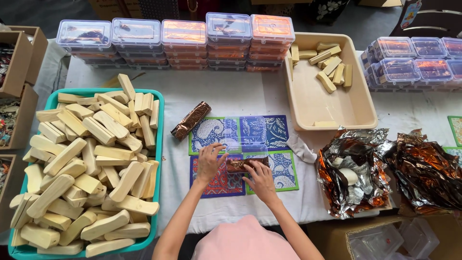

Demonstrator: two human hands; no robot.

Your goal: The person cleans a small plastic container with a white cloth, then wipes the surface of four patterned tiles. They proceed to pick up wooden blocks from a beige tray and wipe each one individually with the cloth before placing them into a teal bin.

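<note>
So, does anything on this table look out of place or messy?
Mostly tidy. One foil-wrapped bar lies askew on the white cloth, apart from the stacked boxes. Crumpled foil sheets sprawl at the right. Both hands, left and right, hold another wrapped bar.

Both bare forearms reach forward from the bottom edge and angle inward toward each other. The left hand (pixel 210 162) lies palm down, fingers spread and slightly curled. The right hand (pixel 261 179) is also palm down, its fingers pointing toward the left hand, close beside it.
</note>
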